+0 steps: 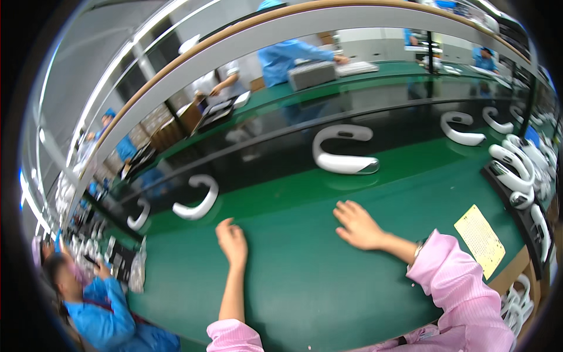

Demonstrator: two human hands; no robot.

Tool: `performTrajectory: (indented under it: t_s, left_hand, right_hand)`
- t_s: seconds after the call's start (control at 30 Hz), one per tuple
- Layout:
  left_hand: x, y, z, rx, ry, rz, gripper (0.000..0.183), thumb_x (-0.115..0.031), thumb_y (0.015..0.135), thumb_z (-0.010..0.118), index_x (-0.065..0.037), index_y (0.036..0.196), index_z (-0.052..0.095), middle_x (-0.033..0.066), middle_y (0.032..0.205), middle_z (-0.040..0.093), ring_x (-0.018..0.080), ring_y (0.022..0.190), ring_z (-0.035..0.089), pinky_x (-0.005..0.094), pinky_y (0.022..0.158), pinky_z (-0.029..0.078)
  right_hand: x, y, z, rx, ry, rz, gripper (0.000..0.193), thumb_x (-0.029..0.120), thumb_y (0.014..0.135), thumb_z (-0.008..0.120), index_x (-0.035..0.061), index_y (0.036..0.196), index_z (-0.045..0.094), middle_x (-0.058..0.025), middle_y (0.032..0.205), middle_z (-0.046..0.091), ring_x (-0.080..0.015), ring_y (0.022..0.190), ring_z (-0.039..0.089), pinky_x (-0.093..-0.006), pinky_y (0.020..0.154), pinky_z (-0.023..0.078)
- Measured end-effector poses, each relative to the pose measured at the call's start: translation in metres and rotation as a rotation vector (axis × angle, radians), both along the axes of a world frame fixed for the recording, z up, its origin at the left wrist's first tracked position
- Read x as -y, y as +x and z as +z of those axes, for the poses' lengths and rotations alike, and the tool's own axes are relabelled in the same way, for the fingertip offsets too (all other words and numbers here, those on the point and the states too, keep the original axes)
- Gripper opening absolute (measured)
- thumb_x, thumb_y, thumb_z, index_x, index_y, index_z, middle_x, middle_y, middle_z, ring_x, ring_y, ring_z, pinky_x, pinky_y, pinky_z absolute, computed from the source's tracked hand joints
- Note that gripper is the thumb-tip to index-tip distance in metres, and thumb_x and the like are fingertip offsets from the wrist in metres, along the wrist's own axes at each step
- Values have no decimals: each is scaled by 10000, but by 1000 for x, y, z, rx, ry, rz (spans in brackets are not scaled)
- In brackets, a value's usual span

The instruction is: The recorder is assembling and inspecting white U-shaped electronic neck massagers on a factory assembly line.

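Note:
My left hand [233, 242] hovers over or rests on the green work table, its fingers loosely bent and nothing visible in them. A white C-shaped device [197, 202] lies just beyond it, apart from the fingers. On the right, my right hand [359, 226] is open with the palm down and fingers stretched out toward the left, also holding nothing. Beyond that hand sits a larger white C-shaped device [346, 163] with a clear tip, not touched. Whether either hand touches the table surface I cannot tell.
More white curved devices [463, 136] stand along the dark strip. At the right, a black tray [531, 234] holds several of them, near a yellow perforated sheet [480, 240]. A co-worker in blue [102, 317] sits at left. A shelf rail [252, 29] arches above.

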State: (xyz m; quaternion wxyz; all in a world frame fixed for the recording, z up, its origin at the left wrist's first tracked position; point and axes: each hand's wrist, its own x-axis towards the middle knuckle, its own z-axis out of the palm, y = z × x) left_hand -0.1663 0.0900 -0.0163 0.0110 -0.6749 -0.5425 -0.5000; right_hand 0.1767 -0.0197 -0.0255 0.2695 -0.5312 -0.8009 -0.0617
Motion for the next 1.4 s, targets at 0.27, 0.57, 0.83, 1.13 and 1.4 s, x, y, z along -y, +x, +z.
performTrajectory:
  t_s: [0.27,0.57,0.83,1.13,1.4]
  left_hand:
    - [-111,-94,-15,-457,-139,598,599,-269,811,629,-115,1334,381,114,1409,342,356,1238,374,456,1012,324]
    - [-117,-71,0,-747,-87,277,366,-254,760,682,-43,986,486,123,945,554,318,946,536,504,993,289]
    - [81,51,155,74,-432,-569,286,-232,763,682,5,840,541,44,739,529,122,637,494,268,566,394]
    - [226,105,143,850,-947,-1337,562,-359,904,517,78,1235,394,214,1102,559,295,981,598,395,811,499]
    - [274,143,124,1118,-907,-1271,546,-355,919,344,84,1244,356,202,921,578,319,697,640,387,593,536]
  right_hand:
    - [8,-14,3,1,-29,-65,459,277,882,472,-53,1201,456,-241,1285,433,-372,1212,387,-443,1029,294]
    - [11,-15,7,-4,-57,-78,488,265,868,495,-62,1223,423,-241,1282,430,-367,1203,391,-443,1019,304]
    - [33,-6,68,-277,221,-19,822,203,722,705,-22,1369,251,-230,1409,247,-412,1286,268,-502,1074,218]
    - [121,17,97,-1298,-335,100,317,251,824,650,27,1028,554,-46,760,604,-118,639,580,-259,577,479]
    - [167,14,85,-1573,-693,-27,306,298,857,612,39,995,524,-32,758,582,-71,632,550,-222,519,443]
